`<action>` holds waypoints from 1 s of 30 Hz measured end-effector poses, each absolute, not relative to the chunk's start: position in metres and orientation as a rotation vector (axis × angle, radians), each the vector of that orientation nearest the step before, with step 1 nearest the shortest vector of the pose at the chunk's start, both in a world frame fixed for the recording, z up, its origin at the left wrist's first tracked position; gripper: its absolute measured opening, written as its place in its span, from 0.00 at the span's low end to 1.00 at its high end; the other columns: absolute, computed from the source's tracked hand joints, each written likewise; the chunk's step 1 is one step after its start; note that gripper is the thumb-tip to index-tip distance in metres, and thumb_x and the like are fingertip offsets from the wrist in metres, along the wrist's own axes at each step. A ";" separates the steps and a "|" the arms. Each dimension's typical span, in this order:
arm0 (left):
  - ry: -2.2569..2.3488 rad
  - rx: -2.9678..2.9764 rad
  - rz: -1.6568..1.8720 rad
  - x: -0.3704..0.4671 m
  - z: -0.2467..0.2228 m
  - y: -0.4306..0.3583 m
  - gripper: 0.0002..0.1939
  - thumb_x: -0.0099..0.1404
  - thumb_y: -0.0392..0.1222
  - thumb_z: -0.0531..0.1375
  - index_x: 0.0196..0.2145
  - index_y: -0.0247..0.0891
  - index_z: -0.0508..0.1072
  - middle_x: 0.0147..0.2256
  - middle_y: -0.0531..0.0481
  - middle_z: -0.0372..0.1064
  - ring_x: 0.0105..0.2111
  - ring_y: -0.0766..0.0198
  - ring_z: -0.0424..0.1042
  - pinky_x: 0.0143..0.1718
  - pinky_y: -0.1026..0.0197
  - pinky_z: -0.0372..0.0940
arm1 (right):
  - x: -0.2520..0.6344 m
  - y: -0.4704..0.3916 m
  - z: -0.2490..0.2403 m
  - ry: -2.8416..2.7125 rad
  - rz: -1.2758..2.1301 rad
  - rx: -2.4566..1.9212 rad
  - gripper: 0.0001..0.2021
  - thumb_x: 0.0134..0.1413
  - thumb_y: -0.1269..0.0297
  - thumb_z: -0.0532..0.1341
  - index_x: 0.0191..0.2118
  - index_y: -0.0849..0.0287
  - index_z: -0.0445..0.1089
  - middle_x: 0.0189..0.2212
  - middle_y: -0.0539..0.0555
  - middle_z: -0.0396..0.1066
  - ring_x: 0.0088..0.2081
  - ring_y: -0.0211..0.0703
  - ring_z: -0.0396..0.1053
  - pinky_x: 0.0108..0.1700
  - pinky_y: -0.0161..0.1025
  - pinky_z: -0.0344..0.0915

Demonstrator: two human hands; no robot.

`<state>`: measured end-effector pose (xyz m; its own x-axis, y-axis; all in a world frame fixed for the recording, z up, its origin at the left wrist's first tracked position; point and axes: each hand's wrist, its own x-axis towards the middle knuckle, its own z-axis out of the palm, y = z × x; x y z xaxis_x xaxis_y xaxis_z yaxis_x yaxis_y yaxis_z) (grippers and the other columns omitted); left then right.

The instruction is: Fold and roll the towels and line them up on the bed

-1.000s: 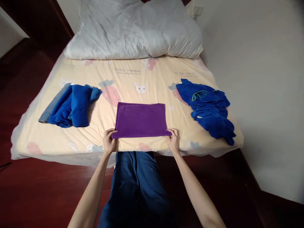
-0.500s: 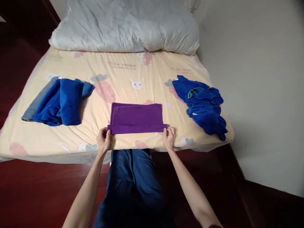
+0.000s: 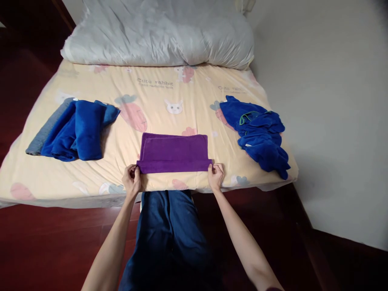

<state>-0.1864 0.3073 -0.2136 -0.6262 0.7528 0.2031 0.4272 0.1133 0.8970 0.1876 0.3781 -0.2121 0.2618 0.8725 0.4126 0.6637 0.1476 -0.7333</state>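
A purple towel (image 3: 176,148) lies folded on the bed, close to its front edge. Along its near side runs a narrow turned-over strip. My left hand (image 3: 131,178) pinches the left end of that strip between thumb and fingers. At the right end, my right hand (image 3: 215,176) holds the strip in the same kind of pinch. The cloth stretches nearly straight between both hands. Parts of the fingertips are hidden behind the fabric.
Rolled blue and grey-blue cloths (image 3: 87,129) lie on the left of the bed. A crumpled blue cloth (image 3: 257,129) with a green cord is on the right. Behind is a bulky grey quilt (image 3: 163,36). The yellow rabbit-print sheet (image 3: 174,121) covers the bed beside a wall (image 3: 327,121).
The purple towel's near strip and its far edge have shifted slightly toward me. Both hands keep their pinch at the strip's ends. The blue cloths have stayed put.
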 end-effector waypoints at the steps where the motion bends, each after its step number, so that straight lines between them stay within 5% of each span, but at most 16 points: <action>1: 2.115 1.161 1.506 -0.186 -0.213 0.307 0.14 0.68 0.52 0.57 0.42 0.39 0.71 0.30 0.53 0.67 0.29 0.66 0.67 0.33 0.63 0.64 | 0.187 0.378 -0.212 -1.457 0.278 -1.579 0.16 0.63 0.58 0.58 0.24 0.55 0.63 0.30 0.53 0.66 0.33 0.42 0.67 0.39 0.40 0.68; 23: 2.253 1.385 1.372 -0.184 -0.217 0.305 0.10 0.68 0.46 0.59 0.43 0.40 0.73 0.34 0.50 0.67 0.34 0.61 0.68 0.40 0.58 0.66 | 0.184 0.378 -0.209 -1.346 0.236 -1.565 0.08 0.52 0.67 0.63 0.23 0.58 0.67 0.32 0.55 0.71 0.32 0.42 0.71 0.36 0.40 0.70; 26: 2.244 1.539 1.407 -0.184 -0.215 0.303 0.10 0.67 0.44 0.60 0.44 0.39 0.75 0.42 0.43 0.69 0.45 0.55 0.69 0.48 0.52 0.67 | 0.185 0.377 -0.209 -1.375 0.191 -1.571 0.04 0.55 0.64 0.63 0.33 0.59 0.71 0.35 0.56 0.72 0.36 0.45 0.72 0.42 0.43 0.73; 30: 2.066 1.840 1.358 -0.186 -0.211 0.299 0.13 0.69 0.38 0.56 0.48 0.42 0.76 0.53 0.42 0.71 0.56 0.51 0.66 0.59 0.46 0.62 | 0.188 0.371 -0.210 -1.562 0.083 -1.483 0.15 0.64 0.63 0.58 0.54 0.60 0.70 0.51 0.64 0.72 0.54 0.53 0.71 0.55 0.52 0.70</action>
<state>-0.1864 0.2992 -0.2113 -0.2859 0.8262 0.4855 0.7733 -0.1004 0.6261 0.1877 0.3714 -0.2100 0.1829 0.8059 0.5631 0.7416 0.2630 -0.6172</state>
